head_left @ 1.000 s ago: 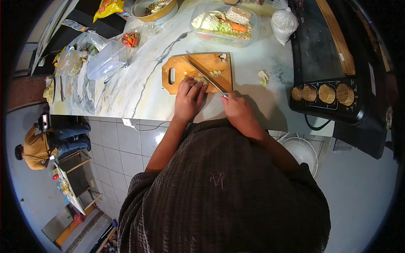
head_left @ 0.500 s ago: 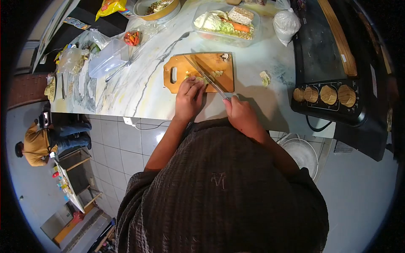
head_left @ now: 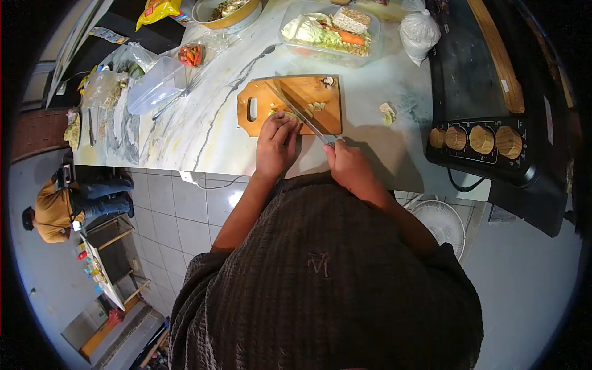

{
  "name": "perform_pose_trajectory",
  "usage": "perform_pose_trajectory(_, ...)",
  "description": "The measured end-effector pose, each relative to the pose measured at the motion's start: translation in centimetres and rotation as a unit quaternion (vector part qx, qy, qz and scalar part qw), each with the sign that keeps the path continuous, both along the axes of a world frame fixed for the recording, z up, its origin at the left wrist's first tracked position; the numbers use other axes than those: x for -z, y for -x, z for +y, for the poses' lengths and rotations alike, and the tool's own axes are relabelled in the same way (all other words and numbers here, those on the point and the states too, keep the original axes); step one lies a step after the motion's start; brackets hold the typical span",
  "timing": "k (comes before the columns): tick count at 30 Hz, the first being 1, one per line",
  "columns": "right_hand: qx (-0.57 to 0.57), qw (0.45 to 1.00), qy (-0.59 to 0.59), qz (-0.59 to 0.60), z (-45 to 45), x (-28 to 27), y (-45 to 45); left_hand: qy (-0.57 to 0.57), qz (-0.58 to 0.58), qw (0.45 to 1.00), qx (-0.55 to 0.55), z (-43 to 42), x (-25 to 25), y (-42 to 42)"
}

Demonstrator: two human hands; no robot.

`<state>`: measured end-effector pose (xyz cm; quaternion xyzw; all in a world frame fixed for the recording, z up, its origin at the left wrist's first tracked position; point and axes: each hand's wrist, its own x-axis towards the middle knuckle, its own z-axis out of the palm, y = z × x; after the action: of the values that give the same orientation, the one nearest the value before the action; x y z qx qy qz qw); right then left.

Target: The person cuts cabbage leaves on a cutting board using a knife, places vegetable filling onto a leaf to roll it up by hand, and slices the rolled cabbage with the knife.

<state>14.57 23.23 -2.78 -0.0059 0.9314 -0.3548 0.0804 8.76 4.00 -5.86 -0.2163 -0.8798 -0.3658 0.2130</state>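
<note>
On the wooden cutting board [head_left: 262,92], my left hand [head_left: 276,145] presses curled fingers onto a pale green vegetable piece [head_left: 293,116], mostly covered by them. My right hand [head_left: 351,163] is wrapped round the handle of a long knife [head_left: 302,115]. Its blade slants up and left across the board, close beside my left fingertips. Small pale cut pieces [head_left: 317,106] lie just right of the blade. A dark and whitish scrap [head_left: 328,81] sits at the board's upper right corner.
Beyond the board stands a clear container [head_left: 327,58] with cabbage, a carrot [head_left: 351,37] and a tempeh-like block [head_left: 353,21]. A leafy scrap [head_left: 387,113] lies to the right, near a black stove [head_left: 481,166]. Leftward are an empty plastic tub [head_left: 154,86] and bagged chillies [head_left: 190,55]. Another person [head_left: 55,200] stands far left.
The knife and my right hand have shifted slightly left, and the blade lies a little nearer my left fingers. My left hand stays in nearly the same place.
</note>
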Motion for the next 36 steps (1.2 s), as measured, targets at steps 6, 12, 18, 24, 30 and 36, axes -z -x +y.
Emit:
perform_pose_trajectory(6,0.011,0.999,-0.017,-0.04,-0.6,-0.4,0.0,0.01,-0.002,1.0,-0.006,0.1,0.1,0.0)
perform_pose_trajectory(12,-0.002,0.998,-0.026,-0.059,-0.9,-0.7,0.2,0.006,-0.016,1.0,-0.011,0.2,-0.1,0.1)
perform_pose_trajectory(18,0.021,0.997,-0.009,-0.069,-1.3,0.3,0.8,-0.004,-0.01,1.0,0.0,0.1,0.3,0.3)
perform_pose_trajectory(24,0.009,0.997,-0.044,-0.056,-1.2,0.4,0.9,0.0,-0.005,1.0,-0.005,-0.1,-0.3,0.3)
perform_pose_trajectory(30,-0.008,0.998,-0.033,-0.043,-0.8,-0.7,0.8,0.028,-0.008,1.0,-0.007,-0.2,-0.1,0.0)
perform_pose_trajectory(36,0.012,0.998,-0.052,-0.027,0.2,-0.6,-0.1,0.024,-0.026,0.999,0.01,-0.2,-1.1,-0.4)
